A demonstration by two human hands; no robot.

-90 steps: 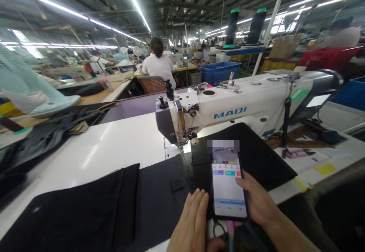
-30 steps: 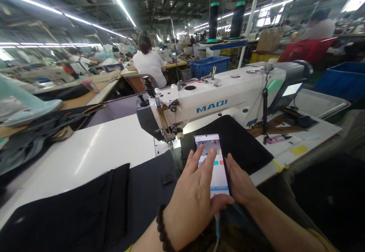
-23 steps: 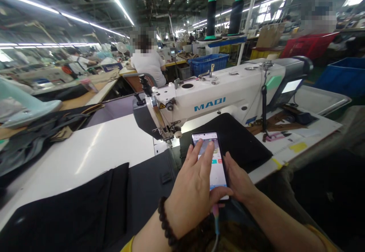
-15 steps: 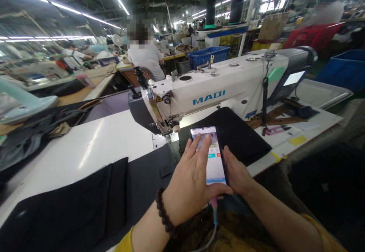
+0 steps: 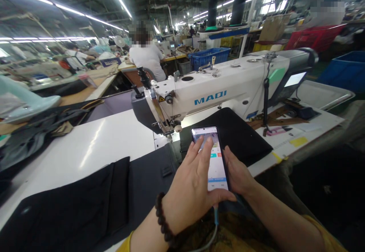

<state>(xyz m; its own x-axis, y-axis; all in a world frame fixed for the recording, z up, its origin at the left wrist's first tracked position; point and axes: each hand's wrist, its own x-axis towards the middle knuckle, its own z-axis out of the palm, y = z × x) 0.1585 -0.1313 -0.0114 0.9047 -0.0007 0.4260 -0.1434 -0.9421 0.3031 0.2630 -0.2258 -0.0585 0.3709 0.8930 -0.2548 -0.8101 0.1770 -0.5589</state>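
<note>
A smartphone [image 5: 215, 170] with a lit screen is tilted up in front of me, a cable [image 5: 216, 217] running down below it. My right hand [image 5: 239, 174] grips it along its right edge, fingers partly hidden behind. Over the screen lies my left hand [image 5: 189, 187], its fingers stretched out across the upper half and its thumb reaching over the bottom end. Whether those fingertips touch the glass I cannot tell. Just beyond the phone, a black fabric piece [image 5: 236, 130] lies beneath the arm of a white sewing machine [image 5: 211, 98].
More dark fabric [image 5: 76, 202] covers the table's near left. Pink-handled snips [image 5: 276, 130] and yellow tape [image 5: 299, 141] are at the right. Two black thread cones [image 5: 212, 7] stand behind the machine. A person in a white top [image 5: 146, 60] sits ahead, near a blue crate [image 5: 209, 57].
The view has shifted slightly. My left thumb has moved a little down from the phone's lower end, and more of the screen's bottom shows. My right hand keeps its hold.
</note>
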